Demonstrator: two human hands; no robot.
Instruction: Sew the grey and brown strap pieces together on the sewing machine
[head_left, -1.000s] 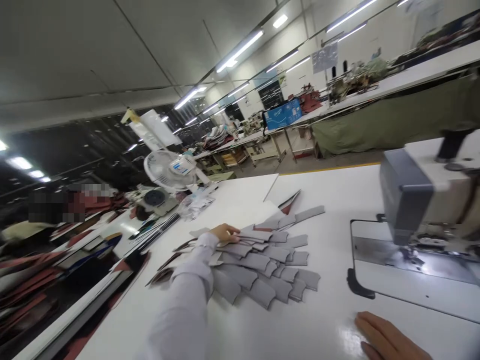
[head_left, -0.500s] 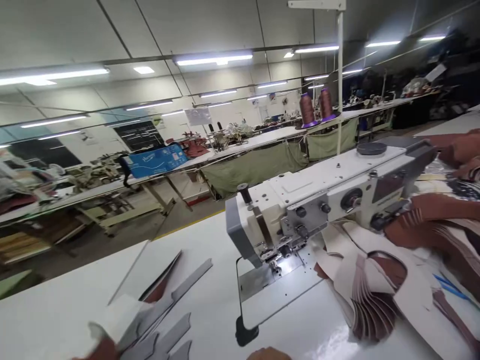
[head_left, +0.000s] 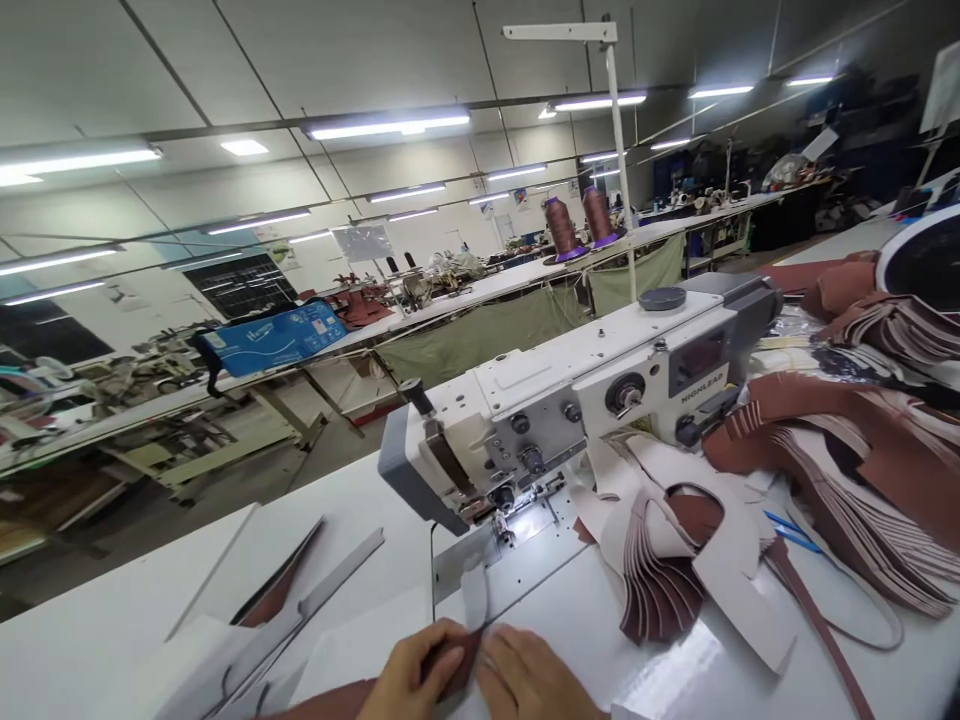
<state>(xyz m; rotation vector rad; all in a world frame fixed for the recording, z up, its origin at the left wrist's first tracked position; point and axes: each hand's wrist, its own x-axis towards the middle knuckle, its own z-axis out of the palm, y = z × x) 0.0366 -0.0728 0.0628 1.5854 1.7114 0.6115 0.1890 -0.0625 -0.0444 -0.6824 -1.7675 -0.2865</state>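
Note:
At the bottom centre my left hand (head_left: 420,668) pinches a brown leather piece (head_left: 330,703) that trails off to the left. My right hand (head_left: 529,675) presses its fingers on the same piece, close beside my left. A pale strip (head_left: 475,595) sticks up from between the hands towards the needle area of a white sewing machine (head_left: 555,400). The machine's lamp lights the metal plate just beyond my fingers. Grey strips (head_left: 341,572) and a folded brown piece (head_left: 277,590) lie on the white table to the left.
Fanned brown and white leather pieces (head_left: 660,580) lie right of the needle, with a larger stack (head_left: 840,480) farther right. Blue sticks (head_left: 793,530) rest among them. A thread stand (head_left: 619,140) rises behind the machine. Across the aisle is a blue box (head_left: 274,338) on a long table.
Both hands have come together at the bottom centre, holding the leather piece before the machine. The view has turned right, so the machine appears farther left.

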